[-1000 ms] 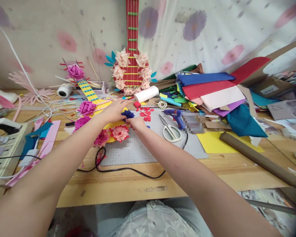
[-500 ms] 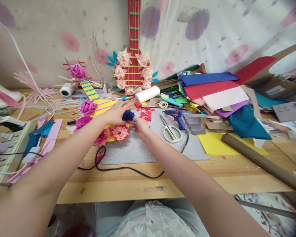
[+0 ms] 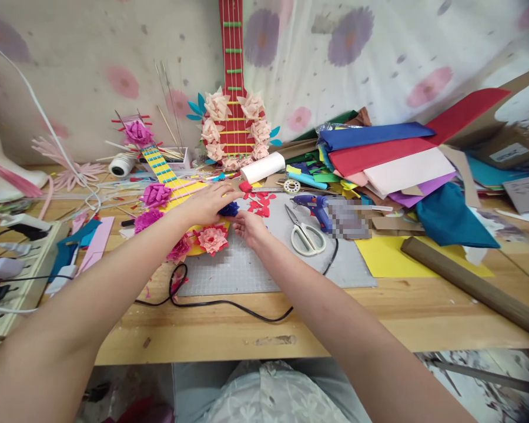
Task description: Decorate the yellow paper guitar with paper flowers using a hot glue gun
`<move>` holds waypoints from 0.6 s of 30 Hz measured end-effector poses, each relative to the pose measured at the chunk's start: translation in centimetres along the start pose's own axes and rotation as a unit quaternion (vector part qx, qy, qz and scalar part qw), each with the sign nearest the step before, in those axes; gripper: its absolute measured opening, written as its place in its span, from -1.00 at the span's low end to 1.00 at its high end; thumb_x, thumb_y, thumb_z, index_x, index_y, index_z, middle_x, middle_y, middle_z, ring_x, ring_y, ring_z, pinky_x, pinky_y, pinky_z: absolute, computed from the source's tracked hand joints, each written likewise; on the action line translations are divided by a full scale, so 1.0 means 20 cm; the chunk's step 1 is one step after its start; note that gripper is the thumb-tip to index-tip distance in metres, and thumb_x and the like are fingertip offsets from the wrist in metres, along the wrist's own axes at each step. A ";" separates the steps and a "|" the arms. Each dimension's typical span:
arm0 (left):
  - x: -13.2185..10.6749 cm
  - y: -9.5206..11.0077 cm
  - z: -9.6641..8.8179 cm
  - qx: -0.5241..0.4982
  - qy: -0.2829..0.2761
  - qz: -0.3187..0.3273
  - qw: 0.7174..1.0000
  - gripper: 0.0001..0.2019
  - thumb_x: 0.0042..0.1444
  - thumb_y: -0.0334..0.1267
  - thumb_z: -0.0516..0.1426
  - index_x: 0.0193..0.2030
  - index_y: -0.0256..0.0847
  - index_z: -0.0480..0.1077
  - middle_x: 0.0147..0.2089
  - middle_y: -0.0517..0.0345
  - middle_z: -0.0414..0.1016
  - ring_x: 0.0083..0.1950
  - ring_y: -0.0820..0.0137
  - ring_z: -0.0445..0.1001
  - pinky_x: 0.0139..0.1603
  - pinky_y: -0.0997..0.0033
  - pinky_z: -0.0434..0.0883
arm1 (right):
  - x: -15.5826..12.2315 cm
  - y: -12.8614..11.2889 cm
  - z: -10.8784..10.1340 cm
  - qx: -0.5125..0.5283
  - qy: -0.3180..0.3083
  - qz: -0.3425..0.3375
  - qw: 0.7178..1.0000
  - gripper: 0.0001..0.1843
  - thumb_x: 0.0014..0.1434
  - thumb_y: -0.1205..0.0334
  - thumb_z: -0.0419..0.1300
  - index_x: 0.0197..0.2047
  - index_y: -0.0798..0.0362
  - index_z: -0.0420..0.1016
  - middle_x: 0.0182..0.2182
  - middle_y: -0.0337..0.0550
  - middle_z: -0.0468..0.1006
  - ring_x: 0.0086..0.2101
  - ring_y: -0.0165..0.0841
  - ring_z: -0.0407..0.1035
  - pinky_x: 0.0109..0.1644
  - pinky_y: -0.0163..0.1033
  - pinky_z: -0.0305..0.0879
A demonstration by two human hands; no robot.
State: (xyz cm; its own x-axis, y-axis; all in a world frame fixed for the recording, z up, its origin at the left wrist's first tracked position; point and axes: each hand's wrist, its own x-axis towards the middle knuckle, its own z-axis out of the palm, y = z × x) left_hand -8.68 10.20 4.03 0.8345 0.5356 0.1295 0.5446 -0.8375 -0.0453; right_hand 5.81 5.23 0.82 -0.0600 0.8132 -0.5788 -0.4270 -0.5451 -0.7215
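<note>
A small dark blue crepe-paper flower (image 3: 229,209) is located at the edge of a yellow card guitar body (image 3: 183,192), beside a grey cutting mat (image 3: 247,267). The left hand (image 3: 207,202) is laid against it with fingers extended flat. The right hand (image 3: 249,226) is pinched on its near edge. The flower is judged light, soft and easily crushed, so it is best gripped low, at the base. Access is crowded by a pink paper flower (image 3: 212,238), red paper scraps (image 3: 259,204), white-handled scissors (image 3: 306,236) and a blue glue gun (image 3: 315,205).
</note>
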 end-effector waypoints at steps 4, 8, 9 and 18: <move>0.01 0.02 -0.01 -0.014 -0.011 -0.017 1.000 -0.31 -0.03 -0.42 0.13 0.29 -0.13 0.09 0.23 -0.08 0.20 0.29 0.17 0.12 0.27 0.11 0.10 | 0.00 -0.01 -0.02 0.007 -0.013 0.003 1.000 -0.92 0.06 0.43 0.01 -0.44 0.09 0.23 -0.54 -0.21 0.46 -0.64 -0.56 0.19 -0.58 -0.45 0.16; 0.01 0.01 -0.01 -0.023 -0.024 -0.039 0.999 -0.33 0.00 -0.38 0.11 0.30 -0.10 0.07 0.24 -0.04 0.19 0.30 0.17 0.10 0.27 0.10 0.10 | 0.00 -0.03 -0.05 0.011 -0.012 0.002 1.000 -0.93 0.07 0.41 0.00 -0.42 0.09 0.23 -0.50 -0.19 0.48 -0.63 -0.56 0.21 -0.54 -0.43 0.19; 0.01 0.01 -0.01 -0.020 -0.029 -0.047 0.998 -0.32 -0.02 -0.40 0.11 0.29 -0.11 0.08 0.25 -0.04 0.18 0.30 0.17 0.10 0.27 0.10 0.10 | -0.01 -0.04 -0.06 0.008 -0.016 0.000 1.000 -0.93 0.07 0.42 0.00 -0.41 0.09 0.22 -0.49 -0.19 0.49 -0.63 -0.57 0.21 -0.53 -0.43 0.20; 0.13 0.18 -0.13 -0.067 0.143 -0.220 0.963 -0.50 -0.05 -0.54 -0.01 0.09 -0.24 0.28 0.14 -0.04 0.30 0.22 0.19 0.20 0.25 0.12 0.18 | 0.00 -0.12 -0.39 -0.233 0.046 -0.187 0.953 -0.83 0.02 0.37 0.16 -0.32 0.04 0.22 -0.45 -0.30 0.42 -0.60 -0.53 0.25 -0.55 -0.38 0.13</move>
State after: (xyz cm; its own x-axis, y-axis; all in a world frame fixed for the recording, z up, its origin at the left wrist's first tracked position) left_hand -4.77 8.39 6.71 0.4582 0.8058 0.3750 0.8081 -0.5534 0.2018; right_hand 13.82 4.88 -0.34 0.1060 0.9590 -0.2628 0.0453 -0.2687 -0.9622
